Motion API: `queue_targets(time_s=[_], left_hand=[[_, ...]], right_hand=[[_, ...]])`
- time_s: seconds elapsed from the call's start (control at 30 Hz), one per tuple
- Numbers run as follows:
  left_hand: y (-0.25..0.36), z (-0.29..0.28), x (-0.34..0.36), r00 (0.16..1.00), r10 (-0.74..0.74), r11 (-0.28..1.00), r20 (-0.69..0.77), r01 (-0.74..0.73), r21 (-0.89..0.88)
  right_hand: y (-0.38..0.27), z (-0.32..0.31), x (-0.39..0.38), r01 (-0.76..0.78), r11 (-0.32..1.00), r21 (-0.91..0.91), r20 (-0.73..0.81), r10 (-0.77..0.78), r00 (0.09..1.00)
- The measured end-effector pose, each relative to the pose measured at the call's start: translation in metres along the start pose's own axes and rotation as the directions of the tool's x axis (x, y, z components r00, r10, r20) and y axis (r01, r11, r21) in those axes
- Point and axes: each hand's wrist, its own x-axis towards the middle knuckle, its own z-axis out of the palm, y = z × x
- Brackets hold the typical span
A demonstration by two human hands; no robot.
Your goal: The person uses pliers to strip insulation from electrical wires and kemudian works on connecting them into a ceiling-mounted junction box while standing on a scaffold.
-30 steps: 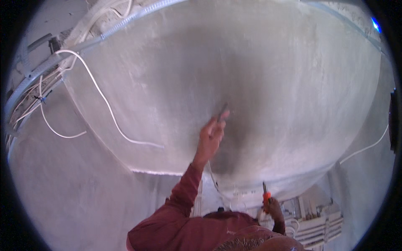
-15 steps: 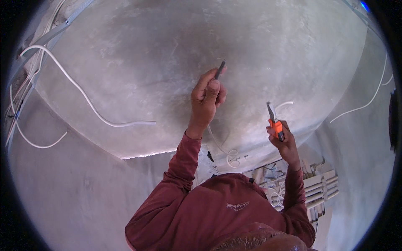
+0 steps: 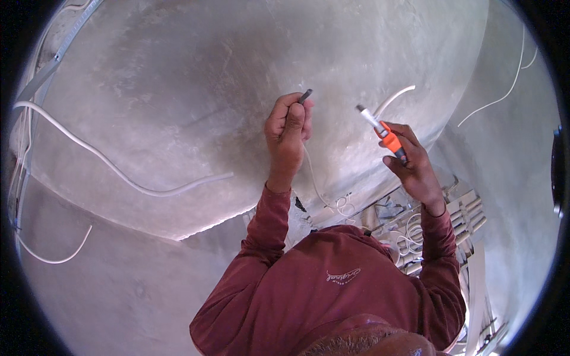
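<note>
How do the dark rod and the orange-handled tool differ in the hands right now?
The dark rod is plain dark grey; the orange-handled tool mixes orange, black and silver.
The rod shows only a short end beyond the left hand; the tool shows much more beyond the right hand.
The rod leans up-right; the tool leans up-left.
Both are held one-handed.

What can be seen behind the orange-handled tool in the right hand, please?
Behind the orange-handled tool, a curved white cable shows against the grey surface; whatever the tool covers cannot be seen.

The right hand has raised the orange-handled tool.
</note>
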Motion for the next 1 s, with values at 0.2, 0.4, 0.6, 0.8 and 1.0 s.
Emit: queue_targets(time_s=[0.2,0.4,0.6,0.8,1.0], left_hand=[[0.003,0.014,-0.003,0.998,0.062,0.988,0.010,-0.063,0.144],[0.001,0.015,-0.005,0.989,0.148,0.980,-0.009,-0.145,0.136],[-0.001,0.030,0.000,0.981,-0.134,0.928,0.142,0.175,-0.329],[-0.034,0.028,-0.012,0.969,-0.078,0.996,0.233,0.065,0.064],[-0.044,0.014,-0.010,0.974,0.203,0.923,0.096,-0.223,0.312]], right_hand=[[-0.021,0.031,0.012,0.139,0.654,-0.744,-0.166,-0.383,0.909],[-0.034,0.028,0.007,-0.006,1.000,0.018,-0.056,0.007,0.998],[-0.011,0.047,-0.013,-0.264,0.529,0.806,0.346,-0.061,0.936],[0.001,0.056,-0.024,-0.335,0.500,0.799,0.399,-0.024,0.917],[-0.022,0.039,-0.033,-0.093,0.862,0.498,0.143,0.023,0.989]])
